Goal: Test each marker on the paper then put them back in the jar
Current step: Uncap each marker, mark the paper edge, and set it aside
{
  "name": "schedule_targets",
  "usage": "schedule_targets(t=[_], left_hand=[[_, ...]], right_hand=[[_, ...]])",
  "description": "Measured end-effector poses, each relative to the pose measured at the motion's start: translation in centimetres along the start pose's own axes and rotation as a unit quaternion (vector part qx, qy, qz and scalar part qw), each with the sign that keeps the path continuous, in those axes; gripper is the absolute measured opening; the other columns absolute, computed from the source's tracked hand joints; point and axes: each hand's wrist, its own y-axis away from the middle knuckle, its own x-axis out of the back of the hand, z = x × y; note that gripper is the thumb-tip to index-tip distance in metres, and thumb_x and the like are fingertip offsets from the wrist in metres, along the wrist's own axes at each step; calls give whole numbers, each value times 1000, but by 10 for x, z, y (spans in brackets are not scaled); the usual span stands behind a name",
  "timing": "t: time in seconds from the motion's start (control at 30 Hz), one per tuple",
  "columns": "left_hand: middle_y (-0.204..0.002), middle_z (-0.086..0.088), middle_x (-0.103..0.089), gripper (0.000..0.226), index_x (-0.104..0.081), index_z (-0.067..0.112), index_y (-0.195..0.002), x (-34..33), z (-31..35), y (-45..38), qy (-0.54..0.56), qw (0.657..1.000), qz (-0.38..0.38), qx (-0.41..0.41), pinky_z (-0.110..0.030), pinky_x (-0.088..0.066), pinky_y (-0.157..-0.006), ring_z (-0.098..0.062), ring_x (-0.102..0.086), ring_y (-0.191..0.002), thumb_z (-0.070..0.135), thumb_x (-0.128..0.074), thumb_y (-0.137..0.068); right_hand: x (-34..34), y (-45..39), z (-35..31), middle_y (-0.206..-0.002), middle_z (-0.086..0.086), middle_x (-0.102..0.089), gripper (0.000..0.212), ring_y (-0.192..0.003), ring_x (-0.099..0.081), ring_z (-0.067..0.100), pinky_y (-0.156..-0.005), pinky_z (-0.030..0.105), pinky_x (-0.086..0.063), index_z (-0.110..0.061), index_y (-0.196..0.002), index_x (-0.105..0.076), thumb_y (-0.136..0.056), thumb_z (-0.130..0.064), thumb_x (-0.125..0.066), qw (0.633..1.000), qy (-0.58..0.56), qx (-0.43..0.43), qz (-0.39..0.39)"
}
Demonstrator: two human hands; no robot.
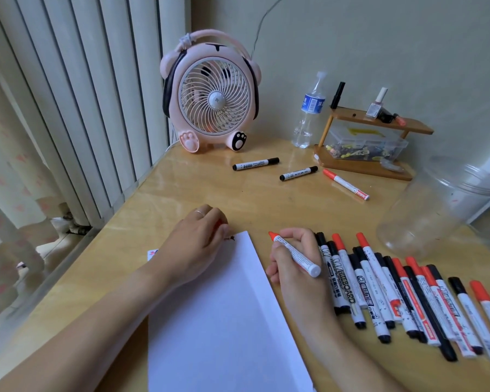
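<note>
A blank white sheet of paper [224,315] lies on the wooden table. My right hand [292,267] grips a red marker [294,254] just right of the sheet's upper edge, its uncapped red tip pointing up and left. My left hand [195,244] rests at the sheet's top left corner, fingers curled around something small and red, probably the cap. Several red and black markers [393,295] lie in a row to the right of my right hand. A clear plastic jar [436,205] lies on its side at the right. Three more markers [297,174] lie farther back.
A pink desk fan [210,94] stands at the back beside a water bottle [309,111]. A small wooden shelf [374,142] with nail polish and a clear box sits at the back right. A radiator [68,108] runs along the left edge of the table.
</note>
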Motion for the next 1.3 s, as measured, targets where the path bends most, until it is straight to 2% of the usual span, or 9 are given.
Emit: schedule_targets(t=[0.17,0.27,0.33,0.5,0.6,0.73,1.07,1.2,1.3], left_hand=[[-132,3,-54,36,-62,22,-121,-7,-10,-1,-85,996,21,12,-41,-43,-96,-26,-51,-121,41,-36,-105],[-158,1,-39,41,-46,30,-149,-7,-15,-2,-108,993,-24,37,-40,-25,-115,-22,-25,-152,33,-36,-109],[-165,1,-29,54,-35,37,-156,-5,-14,-2,-103,992,-51,42,-39,-14,-121,-17,-11,-157,51,-30,-104],[-171,8,9,99,-12,55,-157,4,-7,4,-144,975,-161,55,-50,12,-125,-12,25,-154,99,-7,-68],[-169,10,21,115,6,49,-159,2,-3,7,-184,962,-199,33,-56,16,-122,-12,34,-150,106,-5,-60],[-169,12,20,110,10,51,-158,1,8,10,-193,955,-226,-1,-64,18,-119,-10,30,-152,103,-11,-64],[-169,11,17,101,9,54,-157,8,12,11,-184,946,-267,-18,-67,18,-117,-11,29,-152,95,-36,-76],[-169,12,14,97,0,59,-155,11,11,11,-158,950,-267,-23,-68,17,-116,-10,29,-152,94,-42,-76],[-168,13,23,94,4,59,-155,10,10,11,-167,947,-274,-28,-61,20,-119,-8,38,-147,93,-39,-79]], right_hand=[[0,1,1,-91,-4,-73,15,-85,-73,14,-82,53,-59,-32,-109,-59,-101,-19,-58,999,32,23,-21],[-1,1,4,-93,-9,-76,16,-91,-73,18,-84,52,-58,-42,-106,-58,-92,-35,-55,995,79,34,-42],[-2,1,5,-90,-13,-75,14,-88,-73,19,-80,50,-58,-41,-104,-56,-93,-33,-56,993,102,46,-31],[0,-3,9,-84,-11,-68,11,-83,-68,16,-66,36,-48,-34,-105,-55,-99,-25,-57,986,151,76,9],[1,-3,8,-83,-8,-68,10,-78,-64,18,-66,38,-48,-33,-105,-57,-95,-32,-60,992,102,73,9],[1,-1,5,-89,-3,-69,12,-79,-69,21,-73,47,-57,-34,-106,-61,-95,-35,-65,998,39,41,-33],[1,-4,7,-77,6,-67,9,-52,-60,13,-47,30,-45,-20,-105,-57,-100,-16,-64,999,24,14,-27],[3,-3,0,-83,9,-69,9,-72,-75,18,-47,34,-54,-15,-98,-58,-99,-7,-62,998,25,-1,-55],[2,-4,-1,-78,12,-72,8,-64,-73,17,-49,33,-56,-12,-95,-61,-96,-6,-65,997,47,-13,-58]])
